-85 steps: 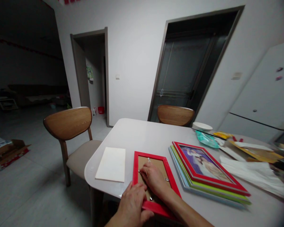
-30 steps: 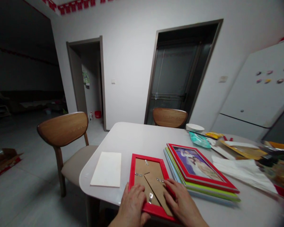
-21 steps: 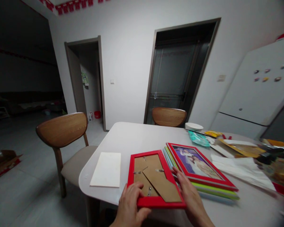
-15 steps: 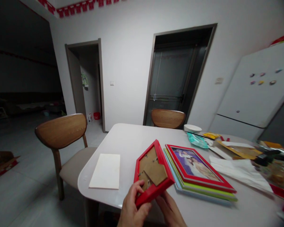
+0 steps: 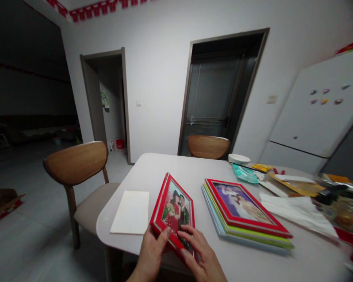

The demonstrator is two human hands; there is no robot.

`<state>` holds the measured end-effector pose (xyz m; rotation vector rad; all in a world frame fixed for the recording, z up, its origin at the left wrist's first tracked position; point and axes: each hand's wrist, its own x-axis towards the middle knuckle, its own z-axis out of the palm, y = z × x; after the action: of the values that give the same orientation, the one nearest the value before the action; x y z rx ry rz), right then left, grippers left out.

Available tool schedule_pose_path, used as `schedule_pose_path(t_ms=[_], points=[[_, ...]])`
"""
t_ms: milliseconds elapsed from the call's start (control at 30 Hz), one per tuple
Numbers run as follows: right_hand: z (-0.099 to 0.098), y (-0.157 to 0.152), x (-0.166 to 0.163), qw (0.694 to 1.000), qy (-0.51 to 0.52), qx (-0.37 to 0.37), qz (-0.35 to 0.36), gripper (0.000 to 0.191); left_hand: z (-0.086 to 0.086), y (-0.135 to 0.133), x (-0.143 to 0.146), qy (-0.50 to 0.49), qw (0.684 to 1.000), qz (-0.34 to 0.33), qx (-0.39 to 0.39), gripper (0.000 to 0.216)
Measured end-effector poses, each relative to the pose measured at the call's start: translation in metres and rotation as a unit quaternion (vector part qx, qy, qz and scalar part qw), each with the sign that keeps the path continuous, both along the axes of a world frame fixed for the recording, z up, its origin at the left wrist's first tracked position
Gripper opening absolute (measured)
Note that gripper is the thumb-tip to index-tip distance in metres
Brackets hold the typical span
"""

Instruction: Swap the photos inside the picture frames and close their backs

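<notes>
A red picture frame [image 5: 168, 203] is tilted up over the near edge of the table, its front with a photo of two people facing me. My left hand [image 5: 153, 246] grips its lower left corner, thumb on the red border. My right hand [image 5: 198, 250] is at the lower right, thumb and fingers bent over the border and the photo. To the right lies a stack of frames: a red frame [image 5: 247, 205] with a photo on top, a green frame [image 5: 261, 237] and a light blue frame [image 5: 223, 231] below. A white rectangular sheet [image 5: 131, 212] lies to the left.
The white table [image 5: 170, 162] also holds a white bowl [image 5: 239, 158], a teal packet [image 5: 244, 173], white paper [image 5: 297, 213], a brown envelope [image 5: 300, 188] and a glass jar [image 5: 348, 213]. Wooden chairs stand at the left [image 5: 76, 162] and far side [image 5: 208, 147].
The red frame has been turned over from its brown back to its photo side and moved slightly left. My right hand has come from beneath it onto its front. The stack has not moved.
</notes>
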<state>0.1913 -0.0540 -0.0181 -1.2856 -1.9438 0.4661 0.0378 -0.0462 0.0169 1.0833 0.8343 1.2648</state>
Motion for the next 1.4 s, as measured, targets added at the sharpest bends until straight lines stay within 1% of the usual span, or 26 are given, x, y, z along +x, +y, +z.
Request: schedule_pose_path(t_ms=[67, 133, 200, 267, 333, 433, 567, 667, 767, 900, 1067, 1167, 1267, 1400], points=[[-0.002, 0.002, 0.006, 0.999, -0.03, -0.009, -0.008, 0.041, -0.002, 0.001, -0.007, 0.004, 1.0, -0.02, -0.023, 0.049], [-0.003, 0.003, 0.011, 0.998, -0.05, -0.022, -0.012, 0.049, -0.005, 0.003, -0.015, 0.037, 0.999, -0.018, -0.013, 0.048], [-0.003, 0.003, 0.016, 0.998, -0.058, -0.032, -0.006, 0.05, -0.009, 0.005, -0.023, 0.099, 0.995, 0.017, 0.028, 0.046], [-0.003, 0.003, 0.02, 0.998, -0.06, -0.033, 0.006, 0.047, -0.013, 0.006, -0.03, 0.172, 0.981, 0.058, 0.062, 0.043], [-0.002, 0.004, 0.023, 0.997, -0.063, -0.031, 0.017, 0.043, -0.017, 0.005, -0.035, 0.242, 0.965, 0.076, 0.069, 0.04], [-0.002, 0.011, 0.03, 0.997, -0.066, -0.031, 0.034, 0.038, -0.027, 0.002, -0.038, 0.345, 0.931, 0.081, 0.086, 0.039], [-0.003, 0.02, 0.037, 0.997, -0.056, -0.028, 0.04, 0.034, -0.048, -0.001, -0.04, 0.48, 0.861, 0.102, 0.13, 0.048], [-0.007, 0.021, 0.038, 0.997, -0.06, -0.025, 0.031, 0.032, -0.058, -0.001, -0.039, 0.542, 0.822, 0.093, 0.148, 0.055], [-0.012, 0.019, 0.033, 0.997, -0.075, -0.018, 0.026, 0.031, -0.058, 0.0, -0.038, 0.57, 0.801, 0.083, 0.163, 0.062], [-0.013, 0.016, 0.027, 0.996, -0.09, -0.014, 0.019, 0.03, -0.048, 0.001, -0.034, 0.576, 0.799, 0.05, 0.168, 0.062], [-0.004, 0.024, 0.026, 0.993, -0.111, -0.029, 0.018, 0.031, -0.041, 0.007, -0.029, 0.567, 0.805, 0.026, 0.173, 0.066], [-0.001, 0.035, 0.029, 0.992, -0.12, -0.042, -0.008, 0.031, -0.038, 0.01, -0.027, 0.552, 0.813, 0.026, 0.181, 0.058], [-0.002, 0.046, 0.032, 0.988, -0.137, -0.057, -0.036, 0.039, -0.037, 0.012, -0.029, 0.54, 0.819, 0.028, 0.192, 0.045], [0.002, 0.051, 0.029, 0.984, -0.16, -0.077, -0.03, 0.05, -0.039, 0.012, -0.031, 0.517, 0.828, 0.033, 0.214, 0.034]])
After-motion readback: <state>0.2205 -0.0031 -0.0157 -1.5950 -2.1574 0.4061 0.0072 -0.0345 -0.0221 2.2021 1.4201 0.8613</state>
